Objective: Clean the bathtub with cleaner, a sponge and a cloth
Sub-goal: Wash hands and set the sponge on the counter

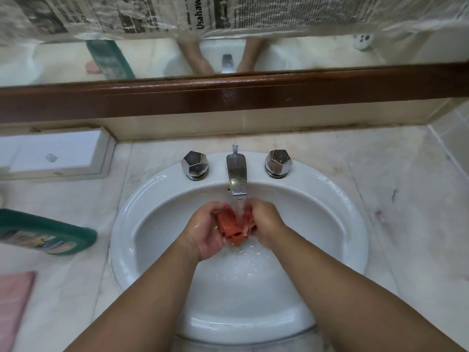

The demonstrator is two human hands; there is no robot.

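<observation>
Both hands, the left hand (pixel 206 231) and the right hand (pixel 266 222), squeeze a red sponge (pixel 234 226) with closed fingers under the running faucet (pixel 237 175), cleaner bottle (pixel 45 233) at nine o'clock, so the task seems either early or at final rinsing.

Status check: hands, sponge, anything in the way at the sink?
Left hand and right hand both squeezing the red sponge. Sponge under running water from the faucet, over the sink. Nothing blocking; green cleaner bottle lying on counter, left.

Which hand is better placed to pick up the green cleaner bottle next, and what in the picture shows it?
The left hand. The green cleaner bottle lies on the counter left of the sink, on that hand's side. The right hand would have to cross over the basin, and could keep the red sponge.
</observation>
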